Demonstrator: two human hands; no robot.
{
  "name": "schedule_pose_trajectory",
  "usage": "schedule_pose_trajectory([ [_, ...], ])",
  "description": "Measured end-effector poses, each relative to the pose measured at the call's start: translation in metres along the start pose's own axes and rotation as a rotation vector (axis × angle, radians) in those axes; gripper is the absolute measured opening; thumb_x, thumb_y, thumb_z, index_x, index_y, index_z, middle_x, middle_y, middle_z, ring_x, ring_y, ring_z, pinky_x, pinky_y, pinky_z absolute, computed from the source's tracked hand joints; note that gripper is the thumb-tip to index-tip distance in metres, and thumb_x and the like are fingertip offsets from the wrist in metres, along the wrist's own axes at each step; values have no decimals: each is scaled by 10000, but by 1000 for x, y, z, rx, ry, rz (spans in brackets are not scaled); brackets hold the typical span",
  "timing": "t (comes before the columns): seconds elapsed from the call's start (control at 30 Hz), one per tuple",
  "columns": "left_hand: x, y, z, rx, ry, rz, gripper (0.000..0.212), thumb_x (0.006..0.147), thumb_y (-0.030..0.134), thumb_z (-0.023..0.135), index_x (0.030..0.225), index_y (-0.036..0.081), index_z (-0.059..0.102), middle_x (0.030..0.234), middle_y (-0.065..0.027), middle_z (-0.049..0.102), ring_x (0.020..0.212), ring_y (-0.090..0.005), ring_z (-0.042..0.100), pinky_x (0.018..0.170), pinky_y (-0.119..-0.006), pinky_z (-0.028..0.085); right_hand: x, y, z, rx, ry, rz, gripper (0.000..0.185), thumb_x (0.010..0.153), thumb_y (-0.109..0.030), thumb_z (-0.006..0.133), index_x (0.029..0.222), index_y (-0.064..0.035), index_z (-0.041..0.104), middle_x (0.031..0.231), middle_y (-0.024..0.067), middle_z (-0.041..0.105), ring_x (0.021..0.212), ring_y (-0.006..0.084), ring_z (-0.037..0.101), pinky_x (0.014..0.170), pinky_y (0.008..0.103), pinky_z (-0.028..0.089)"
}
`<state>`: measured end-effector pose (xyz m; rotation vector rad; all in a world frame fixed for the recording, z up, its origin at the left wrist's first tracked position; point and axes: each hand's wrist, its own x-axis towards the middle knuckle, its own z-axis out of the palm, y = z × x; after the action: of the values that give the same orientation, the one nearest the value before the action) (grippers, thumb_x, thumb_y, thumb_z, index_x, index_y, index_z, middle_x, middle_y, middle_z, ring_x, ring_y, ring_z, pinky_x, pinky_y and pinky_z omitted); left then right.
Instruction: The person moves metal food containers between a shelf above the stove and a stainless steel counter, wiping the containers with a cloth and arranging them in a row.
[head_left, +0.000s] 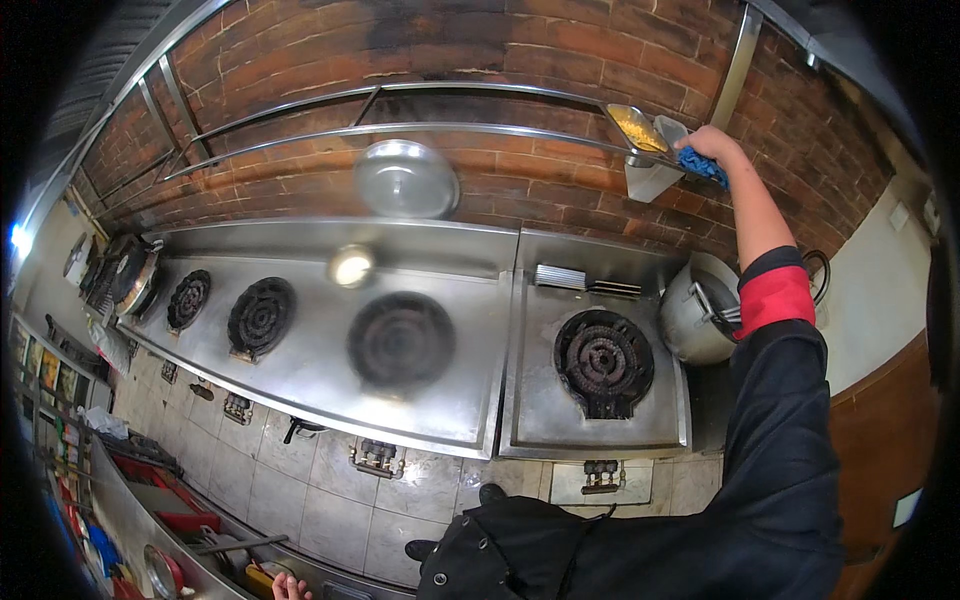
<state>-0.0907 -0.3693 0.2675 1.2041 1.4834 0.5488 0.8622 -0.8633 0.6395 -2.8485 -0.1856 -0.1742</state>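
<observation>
My right hand (709, 144) is raised to the metal wall rack (480, 132), at the upper right. Its fingers are at a clear plastic container (669, 129), and a bunched blue cloth (703, 165) lies just under the hand. Whether the fingers grip either one is hard to see. Left of them, a metal pan (630, 126) on the rack holds yellow shredded or diced food (637, 133). Only the fingers of my left hand (291, 587) show at the bottom edge, slightly curled, with nothing visible in them, near a yellow object (260, 580).
Below the rack runs a steel range with several black burners (604, 360). A large pot (694, 319) with utensils in it stands at its right end. A round metal lid (405, 180) rests against the brick wall. Behind me is a steel counter (135, 517) with red bins.
</observation>
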Motion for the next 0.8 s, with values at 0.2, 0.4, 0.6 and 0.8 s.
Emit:
schedule_pose_trajectory([
  [0.2,29,-59,-21,-74,-67,82,396,1011,259,614,1364,106,520,1053,-20,612,844,-157,623,671,-288,512,21,-19,9,-67,-148,-68,646,741,-489,795,1099,44,732,1134,187,732,1039,290,690,892,432,525],
  [0.4,-18,-10,22,-41,28,60,349,996,256,654,1271,51,588,1066,1,640,842,-112,639,660,-272,506,34,-16,14,-104,-193,-134,441,685,-372,799,925,-3,777,938,96,739,815,204,658,759,373,517],
  [0.6,-32,4,31,-77,4,77,381,1006,272,646,1329,94,553,1137,13,629,872,-110,648,689,-251,505,33,-41,34,128,-170,-157,235,748,-246,748,782,-14,730,768,68,692,669,173,630,622,373,497],
  [0.8,-50,-2,38,-149,1,77,392,1008,253,643,1344,74,547,1151,-16,628,923,-137,651,694,-258,516,66,-32,44,686,-474,-55,145,811,-202,681,733,-83,653,673,10,631,549,137,563,536,321,474],
])
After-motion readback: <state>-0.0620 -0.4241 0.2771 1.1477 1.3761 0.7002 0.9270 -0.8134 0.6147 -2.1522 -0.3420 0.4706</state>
